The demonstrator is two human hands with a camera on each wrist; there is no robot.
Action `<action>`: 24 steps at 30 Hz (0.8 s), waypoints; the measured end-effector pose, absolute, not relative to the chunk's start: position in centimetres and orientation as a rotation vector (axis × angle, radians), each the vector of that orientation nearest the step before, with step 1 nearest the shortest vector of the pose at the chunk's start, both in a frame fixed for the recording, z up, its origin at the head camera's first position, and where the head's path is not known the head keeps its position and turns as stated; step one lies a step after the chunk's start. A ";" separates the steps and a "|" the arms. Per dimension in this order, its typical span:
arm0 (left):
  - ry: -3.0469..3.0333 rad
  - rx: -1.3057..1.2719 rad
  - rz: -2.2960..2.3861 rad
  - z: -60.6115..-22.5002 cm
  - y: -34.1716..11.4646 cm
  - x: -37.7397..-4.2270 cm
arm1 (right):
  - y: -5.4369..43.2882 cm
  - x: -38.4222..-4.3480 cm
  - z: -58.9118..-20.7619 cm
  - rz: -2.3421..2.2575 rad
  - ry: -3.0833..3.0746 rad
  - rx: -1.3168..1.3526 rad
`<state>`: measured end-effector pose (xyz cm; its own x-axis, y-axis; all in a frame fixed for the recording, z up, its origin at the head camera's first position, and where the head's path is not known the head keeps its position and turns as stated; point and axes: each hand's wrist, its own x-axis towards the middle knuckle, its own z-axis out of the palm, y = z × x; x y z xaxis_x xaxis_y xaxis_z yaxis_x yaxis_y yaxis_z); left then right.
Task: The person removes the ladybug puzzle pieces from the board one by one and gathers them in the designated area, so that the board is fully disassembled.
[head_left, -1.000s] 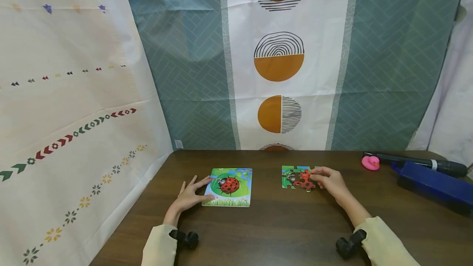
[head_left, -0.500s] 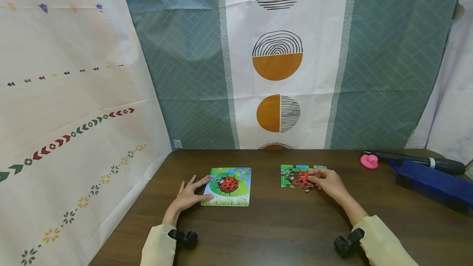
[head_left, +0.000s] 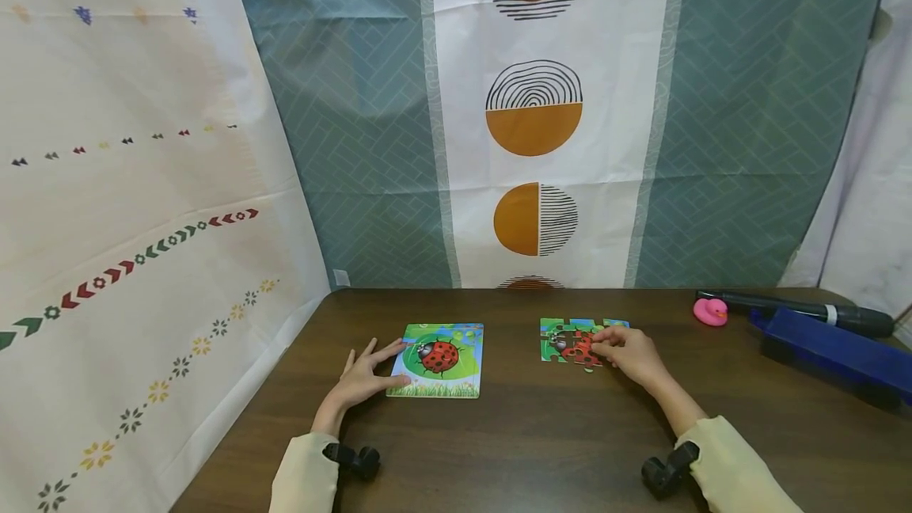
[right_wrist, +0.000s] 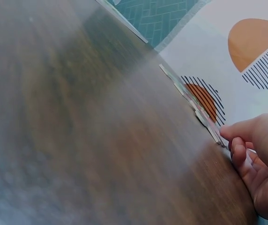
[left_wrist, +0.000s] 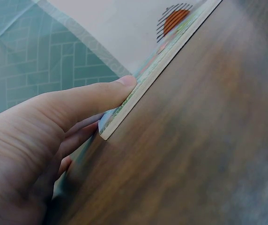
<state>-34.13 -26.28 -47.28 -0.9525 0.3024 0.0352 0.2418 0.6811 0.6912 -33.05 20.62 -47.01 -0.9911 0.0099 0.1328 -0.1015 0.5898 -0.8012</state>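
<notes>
Ladybug puzzle pieces (head_left: 570, 345) are lying on the table (head_left: 499, 450), probably light, stiff and best taken by the edges; the right hand (head_left: 632, 356) is pinching one, the left hand (head_left: 361, 380) is resting spread fingers on the picture board (head_left: 439, 358).

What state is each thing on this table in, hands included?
Ladybug board: lying flat
Ladybug jigsaw: partly assembled
Left hand: fingers spread, touching the board
Right hand: pinching the jigsaw's right side
Pink toy duck: upright
Blue case: lying down; open or closed unclear
Black rod: lying down
</notes>
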 end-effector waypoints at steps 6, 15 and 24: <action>2.803 0.455 1.138 -47.3 -26.3 -34.1 | 20.6 -33.1 -46.9 1.331 -2.706 0.089; 2.802 0.449 1.137 -47.2 -26.3 -34.1 | 20.4 -33.3 -46.9 1.336 -2.704 0.071; 2.803 0.451 1.131 -47.1 -26.2 -34.0 | 20.6 -33.4 -47.0 1.346 -2.699 0.089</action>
<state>-34.03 -26.19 -47.10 -0.9528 0.3021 0.0307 0.2387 0.6828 0.6905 -33.38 20.58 -46.99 -0.9906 0.0026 0.1367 -0.1076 0.6019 -0.7913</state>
